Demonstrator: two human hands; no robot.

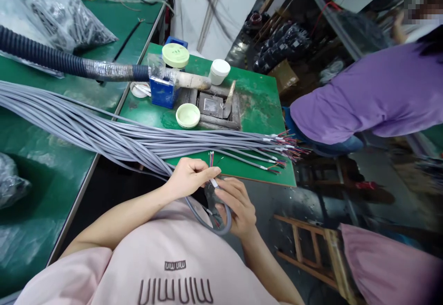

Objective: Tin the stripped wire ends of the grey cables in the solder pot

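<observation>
Close to my chest, a grey cable (226, 222) bends in a loop between my hands. Its end points up toward the table, with several thin coloured wires (212, 158) fanning out past a white sleeve (214, 183). My left hand (188, 175) pinches this end between thumb and fingers. Curled around the cable just below the sleeve is my right hand (238, 203), its fingers partly hidden behind the loop. Beyond my hands, a thick bundle of grey cables (166, 142) lies across the table, its stripped coloured wire ends (290, 150) at the right.
The green table (263, 88) carries a solder pot (212, 106) with a scraper (229, 99), a small open tub (188, 115), a white jar (219, 71) and a ribbed black hose (69, 62). A person in purple (367, 97) is at the right, near a wooden stool (311, 249).
</observation>
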